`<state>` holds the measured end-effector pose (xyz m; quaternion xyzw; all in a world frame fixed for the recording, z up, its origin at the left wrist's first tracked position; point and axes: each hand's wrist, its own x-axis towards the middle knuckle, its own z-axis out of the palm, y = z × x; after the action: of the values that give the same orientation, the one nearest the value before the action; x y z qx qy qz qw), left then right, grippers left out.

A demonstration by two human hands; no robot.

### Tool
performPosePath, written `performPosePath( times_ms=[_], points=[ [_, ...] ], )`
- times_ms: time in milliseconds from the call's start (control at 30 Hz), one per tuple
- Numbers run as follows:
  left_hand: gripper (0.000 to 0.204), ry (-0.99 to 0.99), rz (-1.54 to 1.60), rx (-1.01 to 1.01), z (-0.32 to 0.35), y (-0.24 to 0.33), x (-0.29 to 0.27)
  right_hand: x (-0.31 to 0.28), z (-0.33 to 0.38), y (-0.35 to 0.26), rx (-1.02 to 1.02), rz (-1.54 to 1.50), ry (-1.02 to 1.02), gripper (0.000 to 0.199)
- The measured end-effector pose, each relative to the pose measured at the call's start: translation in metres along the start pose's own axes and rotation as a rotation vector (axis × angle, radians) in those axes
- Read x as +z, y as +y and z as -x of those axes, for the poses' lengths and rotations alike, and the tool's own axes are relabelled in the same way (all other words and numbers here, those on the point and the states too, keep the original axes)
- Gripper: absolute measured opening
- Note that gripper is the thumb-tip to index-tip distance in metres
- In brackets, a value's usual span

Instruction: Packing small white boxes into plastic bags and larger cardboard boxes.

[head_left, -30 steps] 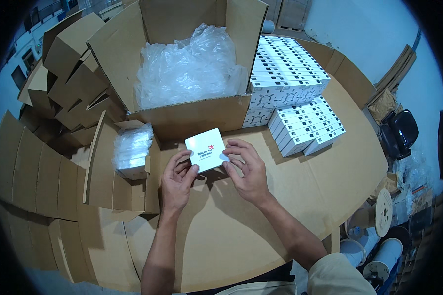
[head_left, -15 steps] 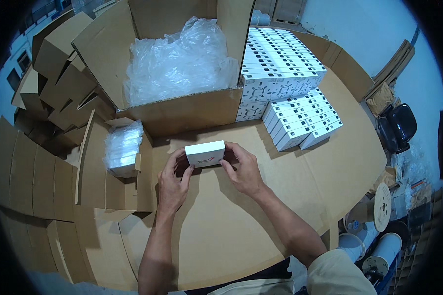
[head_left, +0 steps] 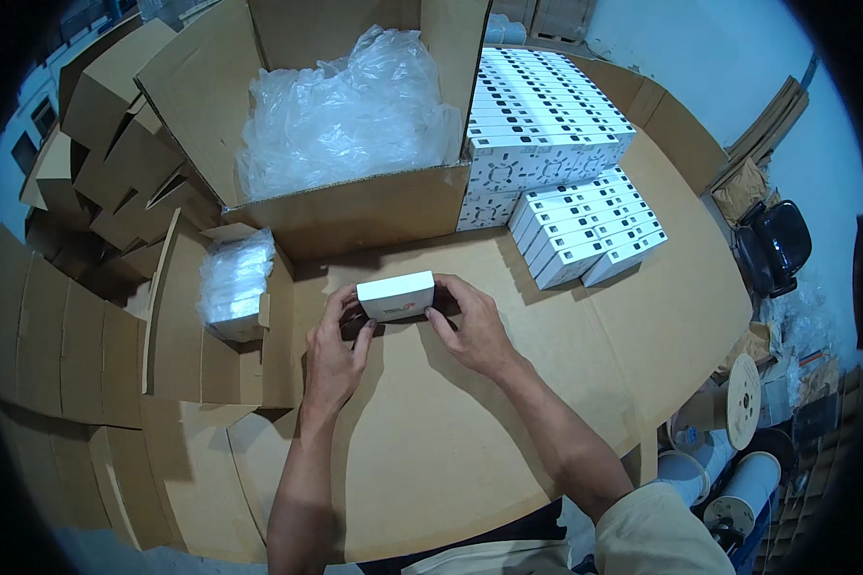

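A small flat white box with a little red mark on its front is held between my two hands, above the cardboard-covered table. My left hand grips its left end, thumb at the lower front corner and fingers behind. At the right end my right hand closes on it the same way. To the left stands an open cardboard carton with several items in clear plastic wrap inside.
Behind my hands a large open carton holds a heap of clear plastic bags. Stacked white boxes stand to its right, with a smaller group in front. Folded cartons pile up at left; cable spools sit at lower right.
The white box stays in both hands, its face tilted slightly differently. The whole view has shifted a little; nothing has been let go or picked up.
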<state>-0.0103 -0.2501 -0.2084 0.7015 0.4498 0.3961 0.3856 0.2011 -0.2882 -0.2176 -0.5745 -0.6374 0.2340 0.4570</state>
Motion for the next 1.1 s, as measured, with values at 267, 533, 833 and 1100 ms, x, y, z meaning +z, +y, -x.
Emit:
performPosePath(
  times_ms=[267,533,833,1100],
  points=[
    [0.060,0.132,-0.067,0.099,0.005,0.006,-0.007,-0.022,0.014,0.006,-0.136,0.350,-0.152,0.049],
    [0.037,0.345,-0.247,0.384,-0.035,0.068,-0.022,-0.033,0.041,0.002,-0.127,0.680,-0.227,0.055],
    [0.022,0.350,-0.223,0.401,-0.197,0.103,-0.033,-0.033,0.037,-0.005,-0.107,0.674,-0.241,0.056],
    [0.067,0.312,-0.277,0.018,-0.300,0.108,-0.019,-0.034,0.041,0.000,-0.092,0.655,-0.244,0.055]
  ],
)
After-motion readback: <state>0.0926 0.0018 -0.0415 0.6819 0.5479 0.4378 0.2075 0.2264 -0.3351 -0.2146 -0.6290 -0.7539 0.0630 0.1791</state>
